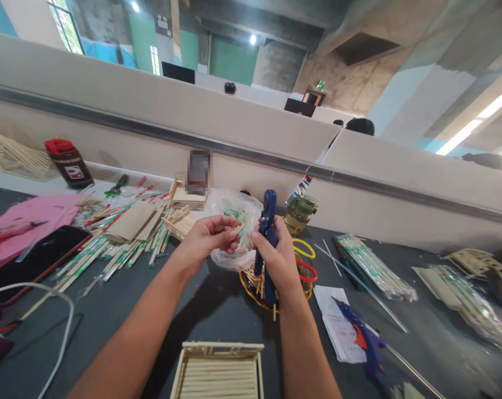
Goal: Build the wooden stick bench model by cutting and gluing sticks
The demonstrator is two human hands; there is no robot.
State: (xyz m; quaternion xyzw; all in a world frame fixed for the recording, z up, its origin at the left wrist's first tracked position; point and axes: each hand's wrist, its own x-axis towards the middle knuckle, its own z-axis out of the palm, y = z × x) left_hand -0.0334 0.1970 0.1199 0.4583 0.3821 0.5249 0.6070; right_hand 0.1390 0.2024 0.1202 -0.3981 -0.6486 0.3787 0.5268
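My right hand (279,256) is wrapped round a pair of dark blue-handled cutters (267,244), held upright above the dark table. My left hand (211,235) is curled just to the left of them, its fingertips pinching a short wooden stick (237,228) near the tool's jaws. Behind both hands lies a clear plastic bag (230,213) with wrapped sticks in it. Below the hands sits a yellow wire basket (257,288) with small stick pieces. A flat panel of glued sticks (218,370) lies at the near edge between my forearms.
A blue glue gun (365,338) rests on white paper at the right, with long glue sticks and bagged chopsticks (373,266) beyond. Loose chopsticks and brown cardboard (130,221) pile at the left, beside a phone (30,260) and pink cloth. A green jar (300,213) stands by the partition wall.
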